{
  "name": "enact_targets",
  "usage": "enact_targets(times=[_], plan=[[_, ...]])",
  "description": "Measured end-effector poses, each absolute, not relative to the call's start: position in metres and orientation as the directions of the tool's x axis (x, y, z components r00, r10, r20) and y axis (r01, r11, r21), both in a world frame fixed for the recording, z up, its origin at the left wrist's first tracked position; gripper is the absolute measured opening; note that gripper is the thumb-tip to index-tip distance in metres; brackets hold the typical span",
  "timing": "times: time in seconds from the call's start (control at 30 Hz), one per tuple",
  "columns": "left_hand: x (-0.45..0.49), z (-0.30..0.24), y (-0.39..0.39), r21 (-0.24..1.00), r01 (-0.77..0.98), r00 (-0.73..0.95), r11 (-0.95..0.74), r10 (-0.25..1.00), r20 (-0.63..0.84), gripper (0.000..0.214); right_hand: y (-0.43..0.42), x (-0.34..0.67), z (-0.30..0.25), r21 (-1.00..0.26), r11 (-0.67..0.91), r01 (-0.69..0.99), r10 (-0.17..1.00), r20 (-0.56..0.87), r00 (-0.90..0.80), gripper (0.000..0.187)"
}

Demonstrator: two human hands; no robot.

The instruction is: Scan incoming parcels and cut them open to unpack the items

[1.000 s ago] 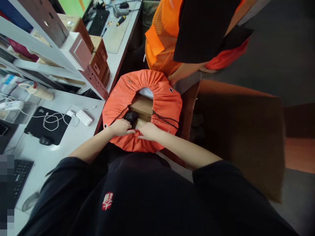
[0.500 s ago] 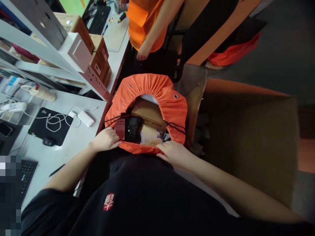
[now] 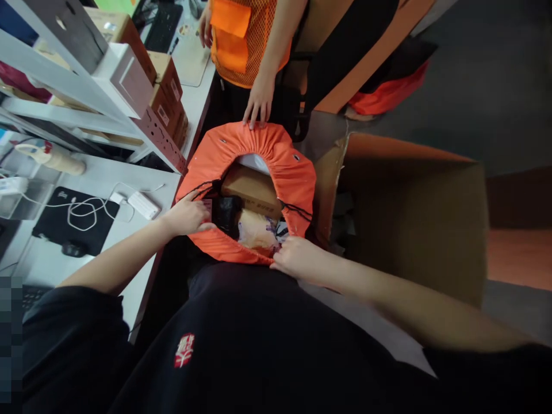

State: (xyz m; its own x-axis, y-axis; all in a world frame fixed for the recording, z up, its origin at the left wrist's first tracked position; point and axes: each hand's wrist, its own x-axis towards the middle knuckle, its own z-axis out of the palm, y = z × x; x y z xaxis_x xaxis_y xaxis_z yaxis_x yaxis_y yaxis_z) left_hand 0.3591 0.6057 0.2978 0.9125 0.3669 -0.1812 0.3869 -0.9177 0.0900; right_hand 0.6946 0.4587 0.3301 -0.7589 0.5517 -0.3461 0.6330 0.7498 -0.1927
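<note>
An orange drawstring bag [image 3: 284, 167] stands open in front of me, its black cord running round the mouth. Inside lie a brown cardboard box [image 3: 250, 185], a black parcel [image 3: 226, 214] and a pale plastic-wrapped packet [image 3: 255, 229]. My left hand [image 3: 186, 215] grips the left rim of the bag's mouth, fingers curled on the fabric. My right hand [image 3: 297, 259] pinches the near right rim. Another person's hand [image 3: 259, 104] rests on the far edge of the bag.
A large open cardboard box [image 3: 409, 213] stands right of the bag. A white desk [image 3: 99, 230] on the left carries a black mouse pad [image 3: 69, 221], a mouse, cables and a white charger [image 3: 144, 205]. Shelves with boxes [image 3: 129, 75] rise behind it. The other person wears an orange vest [image 3: 241, 34].
My hands moved apart from the middle of the bag's rim to its sides, widening the mouth and showing the contents. The other person's hand came down onto the far edge.
</note>
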Motion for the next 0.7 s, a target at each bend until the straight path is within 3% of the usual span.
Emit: enact_targets(times=[0.07, 0.23, 0.33, 0.5, 0.57, 0.63, 0.7], plan=[[0.353, 0.292, 0.6, 0.091, 0.425, 0.896, -0.9, 0.405, -0.18, 0.055, 0.451, 0.696, 0.329, -0.182, 0.728, 0.661, 0.58, -0.352, -0.735, 0.036], [0.319, 0.276, 0.599, 0.058, 0.706, 0.708, -0.706, 0.702, -0.079, 0.057, 0.449, 0.704, 0.321, -0.082, 0.596, 0.799, 0.75, -0.298, -0.59, 0.025], [0.317, 0.277, 0.595, 0.039, 0.752, 0.659, -0.658, 0.748, -0.074, 0.058, 0.434, 0.713, 0.326, -0.109, 0.546, 0.831, 0.771, -0.323, -0.549, 0.021], [0.351, 0.296, 0.558, 0.03, 0.703, 0.709, -0.71, 0.698, -0.1, 0.057, 0.438, 0.735, 0.349, -0.277, 0.493, 0.825, 0.708, -0.422, -0.566, 0.019], [0.372, 0.3, 0.535, 0.089, 0.643, 0.764, -0.761, 0.63, -0.138, 0.056, 0.473, 0.734, 0.353, -0.36, 0.493, 0.792, 0.691, -0.391, -0.608, 0.025], [0.392, 0.301, 0.511, 0.217, 0.542, 0.839, -0.812, 0.51, -0.188, 0.052, 0.526, 0.723, 0.347, -0.311, 0.534, 0.786, 0.735, -0.288, -0.613, 0.033], [0.404, 0.302, 0.488, 0.337, 0.472, 0.88, -0.815, 0.416, -0.227, 0.048, 0.586, 0.704, 0.333, -0.113, 0.548, 0.829, 0.802, -0.212, -0.559, 0.038]])
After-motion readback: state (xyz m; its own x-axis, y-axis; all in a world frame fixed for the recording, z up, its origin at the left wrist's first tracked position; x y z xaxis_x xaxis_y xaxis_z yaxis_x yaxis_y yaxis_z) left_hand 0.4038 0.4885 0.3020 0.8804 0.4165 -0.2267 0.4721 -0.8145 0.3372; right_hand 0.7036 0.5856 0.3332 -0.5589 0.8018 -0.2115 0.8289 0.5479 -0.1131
